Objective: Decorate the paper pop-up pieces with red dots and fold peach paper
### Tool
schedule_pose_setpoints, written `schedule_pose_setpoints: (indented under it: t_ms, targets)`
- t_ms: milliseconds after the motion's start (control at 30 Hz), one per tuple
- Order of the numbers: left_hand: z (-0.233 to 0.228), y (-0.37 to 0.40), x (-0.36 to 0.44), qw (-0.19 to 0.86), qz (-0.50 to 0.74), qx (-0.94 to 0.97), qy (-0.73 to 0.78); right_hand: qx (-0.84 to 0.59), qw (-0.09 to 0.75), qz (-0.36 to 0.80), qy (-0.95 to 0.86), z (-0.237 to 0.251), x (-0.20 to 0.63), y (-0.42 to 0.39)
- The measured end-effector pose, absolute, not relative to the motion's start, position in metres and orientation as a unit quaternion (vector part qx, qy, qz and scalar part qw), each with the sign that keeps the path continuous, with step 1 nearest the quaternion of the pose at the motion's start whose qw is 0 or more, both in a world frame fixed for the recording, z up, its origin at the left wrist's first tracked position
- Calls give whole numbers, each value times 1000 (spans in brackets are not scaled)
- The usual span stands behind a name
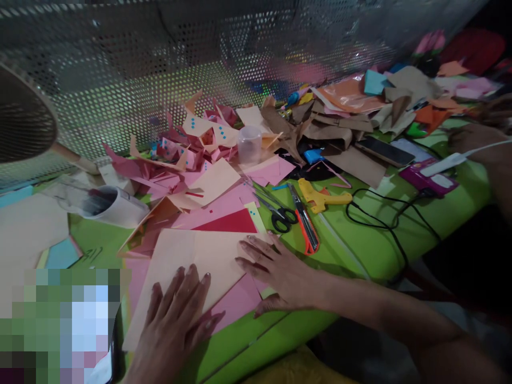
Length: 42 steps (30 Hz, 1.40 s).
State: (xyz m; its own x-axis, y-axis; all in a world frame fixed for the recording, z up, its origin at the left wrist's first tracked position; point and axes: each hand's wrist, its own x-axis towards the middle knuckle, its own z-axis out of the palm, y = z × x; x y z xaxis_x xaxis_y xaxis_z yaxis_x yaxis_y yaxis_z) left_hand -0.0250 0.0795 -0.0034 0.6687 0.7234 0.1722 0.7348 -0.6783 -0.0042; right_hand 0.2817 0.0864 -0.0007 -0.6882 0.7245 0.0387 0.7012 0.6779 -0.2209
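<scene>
peach paper sheet (pixel 192 266) is laid flat on green table (pixel 360 245) | pressed under left hand (pixel 176 314), fingers spread | right hand (pixel 280 272) spread flat on its right edge | scissors (pixel 276 210) near

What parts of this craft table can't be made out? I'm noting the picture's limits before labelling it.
Head view only:
- Lower left corner: pixelated blocks hide what lies there.
- Peach paper sheet: partly covered by the left hand and right hand, both pressed flat on it.
- Paper scrap pile: too jumbled to tell separate shapes.
- Another person's hand: cut off by the right edge, blurred.
</scene>
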Motion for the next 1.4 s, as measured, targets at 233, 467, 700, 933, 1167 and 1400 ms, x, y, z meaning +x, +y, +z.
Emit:
schedule_pose_setpoints:
  t_ms: [233, 467, 700, 933, 1167, 1400]
  targets:
    - [-1, 79, -24, 39, -76, -916, -393, -391, 61, 79, -915, -1, 281, 87]
    - [1, 80, -22, 42, -78, -917, -390, -395, 59, 83, -913, -1, 280, 88]
    - [1, 81, -22, 42, -80, -917, -388, -395, 55, 95, -912, -1, 280, 89]
    - [3, 77, -21, 39, -62, -911, -407, -387, 69, 69, -917, 0, 278, 90]
    - [6, 75, -19, 41, -57, -909, -411, -378, 71, 45, -922, -1, 277, 90]
    - [16, 77, -18, 48, -47, -913, -402, -377, 65, 36, -923, -3, 278, 89]
